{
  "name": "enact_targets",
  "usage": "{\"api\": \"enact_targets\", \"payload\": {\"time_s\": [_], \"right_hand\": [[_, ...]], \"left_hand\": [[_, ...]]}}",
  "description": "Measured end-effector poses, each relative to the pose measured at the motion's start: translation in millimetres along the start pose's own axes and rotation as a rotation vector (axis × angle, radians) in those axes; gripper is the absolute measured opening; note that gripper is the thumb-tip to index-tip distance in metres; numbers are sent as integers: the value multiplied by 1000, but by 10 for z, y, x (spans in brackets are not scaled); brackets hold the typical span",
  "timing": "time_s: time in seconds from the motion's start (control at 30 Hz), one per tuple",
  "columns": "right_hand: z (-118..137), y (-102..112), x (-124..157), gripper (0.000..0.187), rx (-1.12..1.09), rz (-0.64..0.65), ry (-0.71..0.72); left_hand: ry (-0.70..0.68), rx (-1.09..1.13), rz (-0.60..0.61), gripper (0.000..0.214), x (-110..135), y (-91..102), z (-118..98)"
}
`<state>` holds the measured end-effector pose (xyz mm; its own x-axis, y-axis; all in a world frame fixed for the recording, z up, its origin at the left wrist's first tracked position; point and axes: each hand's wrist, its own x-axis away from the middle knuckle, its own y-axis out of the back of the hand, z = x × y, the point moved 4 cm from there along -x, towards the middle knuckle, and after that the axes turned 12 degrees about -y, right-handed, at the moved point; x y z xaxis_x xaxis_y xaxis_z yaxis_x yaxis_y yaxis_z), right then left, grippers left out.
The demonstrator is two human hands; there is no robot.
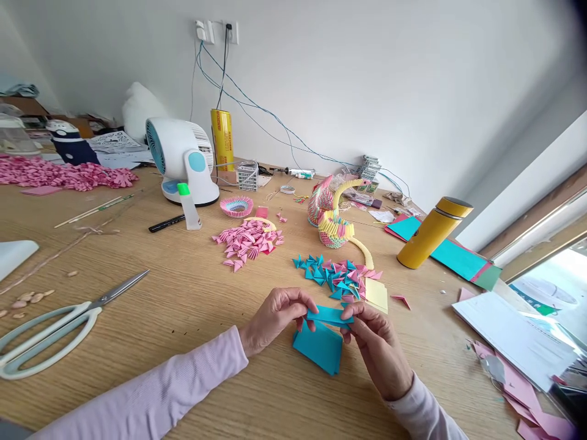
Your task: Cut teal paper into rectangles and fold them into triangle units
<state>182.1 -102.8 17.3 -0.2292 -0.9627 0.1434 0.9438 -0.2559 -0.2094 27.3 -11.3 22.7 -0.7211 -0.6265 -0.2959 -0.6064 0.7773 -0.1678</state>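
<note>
We see a wooden table (192, 305) filling most of the frame, its far left and lower right edges cut off. At upper left sits a white fan (181, 159); pale scissors (50, 327) lie at the left edge, their handles partly out of view. A yellow flask (433, 232) leans at centre right. Above the hands lies a heap of blue folded pieces (328, 272). At lower centre, our left hand (275, 318) and right hand (378, 345) are close together, each pinching an end of a folded blue paper strip (329, 315), fingertips hiding its ends. Just beneath lies a stack of blue paper (318, 348), partly covered.
</note>
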Motion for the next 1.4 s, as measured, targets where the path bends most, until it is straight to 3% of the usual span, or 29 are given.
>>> {"api": "enact_targets", "payload": {"time_s": [0.1, 0.23, 0.43, 0.57, 0.67, 0.77, 0.93, 1.07, 1.17, 1.27, 1.33, 1.4], "right_hand": [[-1, 20, 0, 20, 108, 0, 46], [27, 11, 25, 26, 225, -11, 89], [30, -4, 35, 26, 271, -17, 99], [19, 42, 15, 19, 281, -105, 136], [67, 69, 38, 18, 424, -206, 287], [131, 47, 102, 19, 621, -227, 493], [156, 22, 185, 27, 768, -225, 611], [170, 0, 180, 26, 669, -231, 552], [172, 37, 133, 29, 452, -281, 350], [125, 8, 81, 28, 381, -151, 148], [82, -21, 59, 28, 369, -44, 82], [42, -21, 42, 27, 343, -18, 50]], "left_hand": [[77, 62, -2, 21, 9, -13, 2], [205, -48, 61, 38, 8, -36, 56], [242, 1, 57, 40, -1, -36, 81], [233, 50, 17, 44, 14, -24, 38], [243, 31, -63, 52, 29, 21, 39], [327, 37, -36, 65, 42, 21, 67], [321, 52, 45, 43, 21, -19, 59], [234, 41, 7, 34, 2, -2, 73], [148, 1, 5, 32, -9, 4, 70], [92, -64, -10, 33, -14, 1, 56], [69, -108, -29, 34, -11, -2, 50], [58, -132, -17, 34, -5, -16, 54]]}}
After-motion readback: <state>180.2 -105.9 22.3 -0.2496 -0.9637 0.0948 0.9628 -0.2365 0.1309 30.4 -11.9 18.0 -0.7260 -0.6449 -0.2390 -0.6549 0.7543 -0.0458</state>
